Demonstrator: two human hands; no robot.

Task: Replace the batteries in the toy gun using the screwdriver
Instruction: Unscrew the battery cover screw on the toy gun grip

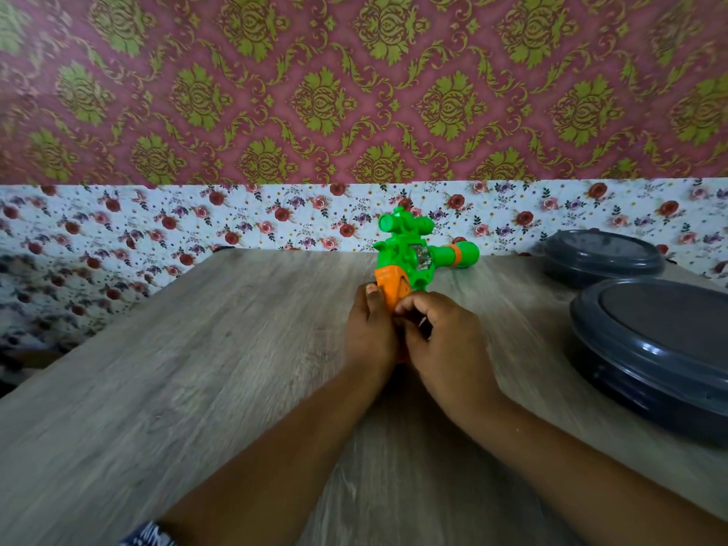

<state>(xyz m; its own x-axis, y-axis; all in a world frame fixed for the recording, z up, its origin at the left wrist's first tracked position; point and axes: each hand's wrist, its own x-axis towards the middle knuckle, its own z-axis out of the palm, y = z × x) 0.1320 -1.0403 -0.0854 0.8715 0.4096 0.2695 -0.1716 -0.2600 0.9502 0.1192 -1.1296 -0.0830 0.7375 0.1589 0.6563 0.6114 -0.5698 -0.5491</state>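
Green and orange toy gun [413, 258] out past the middle of the wood-grain table [197, 368], toward its far edge, close to the flowered wall covering [157, 222]. Green body and scope-like top uppermost, green barrel with an orange ring pointing right, orange grip end angled down and near, toward the hands. Some motion blur over everything.

Left hand [370, 329] wrapped on the left side of the orange grip, thumb laid up against the orange plastic, remaining fingers hidden behind the toy. Right hand [445, 340] hard against the grip from the right, fingers curled inward at the butt of the grip, fingertips [405, 307] on the orange plastic; something small and dark in the curl of those fingers, too blurred to name. Can't tell whether a tool or a loose part sits in that pinch. Both hands touching each other at the grip, forearms running in from the near edge.

Two dark grey lidded containers on the right: larger one [662, 348] nearer, smaller one [602, 256] just beyond it at the far edge. Pink and gold damask wallpaper [354, 84] above the flowered band. Scrap of blue-and-white patterned sleeve [147, 535] at the bottom left.
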